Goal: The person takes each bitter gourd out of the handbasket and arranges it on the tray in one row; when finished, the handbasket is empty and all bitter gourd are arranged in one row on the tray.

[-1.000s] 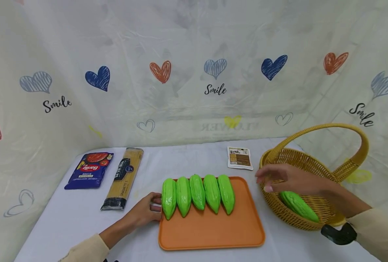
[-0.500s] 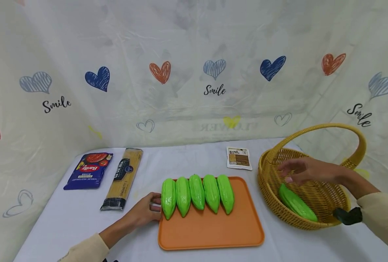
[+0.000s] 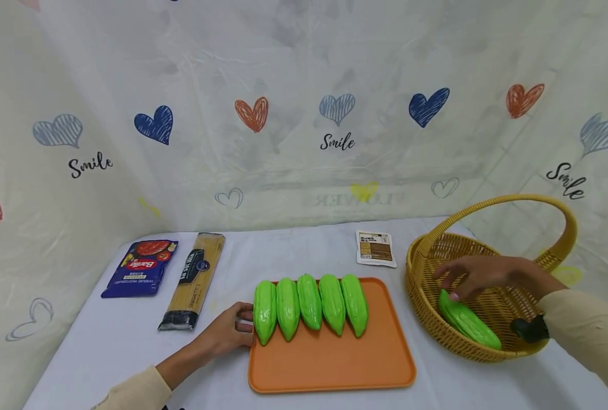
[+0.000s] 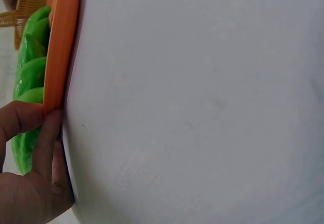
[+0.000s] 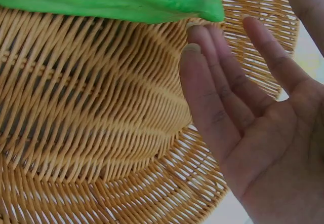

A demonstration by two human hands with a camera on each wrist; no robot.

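Note:
My left hand [image 3: 228,329] pinches the left rim of an orange tray [image 3: 331,367]; in the left wrist view its thumb and fingers meet at the tray edge [image 4: 62,41]. Several shiny green bitter melons [image 3: 310,302] lie side by side along the tray's far half. At the right, my right hand [image 3: 483,274] reaches into a wicker basket [image 3: 429,326]. One more bitter melon [image 3: 472,326] lies inside it. In the right wrist view, the loosely spread fingers [image 5: 210,92] are right at that melon's pointed end [image 5: 202,6], without being wrapped around it.
A tall wicker handle [image 3: 509,197] arches over the basket. On the white-covered table, a blue Barilla packet [image 3: 139,269] and a spaghetti pack [image 3: 193,282] lie at the left. A small brown-and-white packet [image 3: 376,249] lies at the back. A heart-printed curtain [image 3: 293,159] hangs behind.
My right hand has moved right from the basket's left rim and then lowered to the bitter melon inside. The left hand stays on the tray's rim.

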